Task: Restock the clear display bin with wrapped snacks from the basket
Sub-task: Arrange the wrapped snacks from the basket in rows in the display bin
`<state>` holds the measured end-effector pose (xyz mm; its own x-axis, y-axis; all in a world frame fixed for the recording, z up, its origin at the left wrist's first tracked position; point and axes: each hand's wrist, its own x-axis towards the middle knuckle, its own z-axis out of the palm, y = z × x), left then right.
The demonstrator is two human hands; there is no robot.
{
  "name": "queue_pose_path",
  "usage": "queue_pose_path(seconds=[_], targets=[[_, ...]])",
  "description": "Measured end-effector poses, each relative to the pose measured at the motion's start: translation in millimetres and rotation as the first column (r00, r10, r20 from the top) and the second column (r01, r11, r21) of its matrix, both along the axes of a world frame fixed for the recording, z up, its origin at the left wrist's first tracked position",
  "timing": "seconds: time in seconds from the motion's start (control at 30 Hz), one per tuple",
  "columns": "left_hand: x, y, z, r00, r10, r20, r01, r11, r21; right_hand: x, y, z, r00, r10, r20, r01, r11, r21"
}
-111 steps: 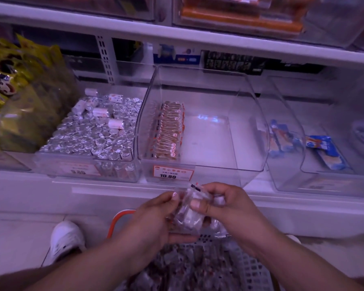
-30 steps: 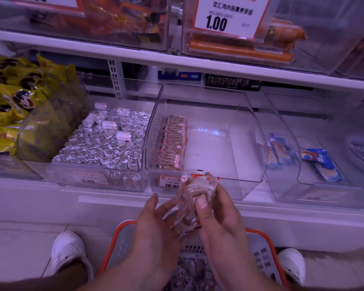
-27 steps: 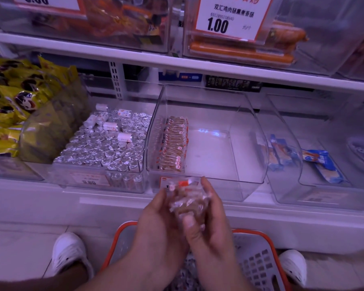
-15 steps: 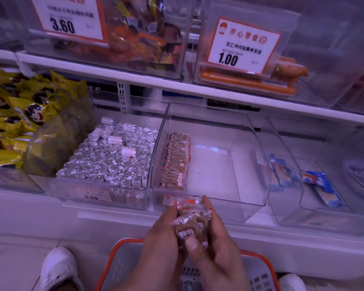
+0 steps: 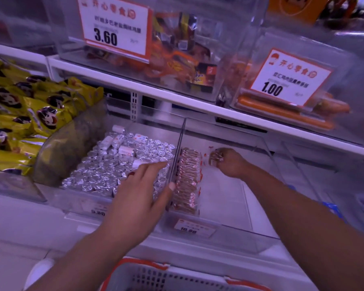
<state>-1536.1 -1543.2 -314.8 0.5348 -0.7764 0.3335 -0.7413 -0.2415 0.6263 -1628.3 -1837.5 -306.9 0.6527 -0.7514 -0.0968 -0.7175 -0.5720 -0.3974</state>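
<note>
One small bunch of wrapped snacks (image 5: 215,157) is now inside the clear display bin (image 5: 261,238); half a second ago I held it in both hands above the basket (image 5: 172,278), in front of the bin's price label. My right hand (image 5: 229,162) has reached deep toward the back of the bin, fingers curled round the bunch, which sits just to the right of the far end of the existing row of snacks (image 5: 188,179) along the left wall. Whether the bunch already touches the bin floor I cannot tell; blur hides the contact.

My left hand (image 5: 139,196) has let go. It hovers with fingers straight and spread over the neighbouring bin of foil-wrapped sweets (image 5: 114,166), thumb tip close against the divider wall, holding nothing.

Judgement: this is the placing step of one load, release not yet made. Most of the bin floor right of the row is bare, so restocking is at an early stage. The next move calls for setting the bunch down in line beside the row, then returning to the basket, which lies at the bottom edge of view, well below both hands.
</note>
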Motion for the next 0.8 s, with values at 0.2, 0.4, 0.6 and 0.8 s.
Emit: queue_pose_path(seconds=[0.2,0.4,0.6,0.8], targets=[[7.2,2.0,-4.4,0.999,-0.023,-0.046,0.025,0.999,0.030,-0.4,-11.5,-43.2,0.998,0.040,-0.040,-0.047,0.979,-0.197],[0.0,3.0,0.4,1.000,-0.024,-0.021,0.025,0.998,0.055,-6.8,-11.2,-50.1,0.973,0.030,-0.227,-0.156,0.813,-0.561],[-2.6,1.7,1.5,1.000,-0.007,-0.006,0.007,0.999,0.044,0.7,-1.2,-50.7,0.986,0.051,-0.159,-0.113,0.905,-0.411],[-3.5,-0.2,-0.1,1.000,0.006,-0.022,-0.005,0.999,0.036,2.7,-0.1,-51.1,0.999,-0.026,0.019,0.030,0.972,-0.231]])
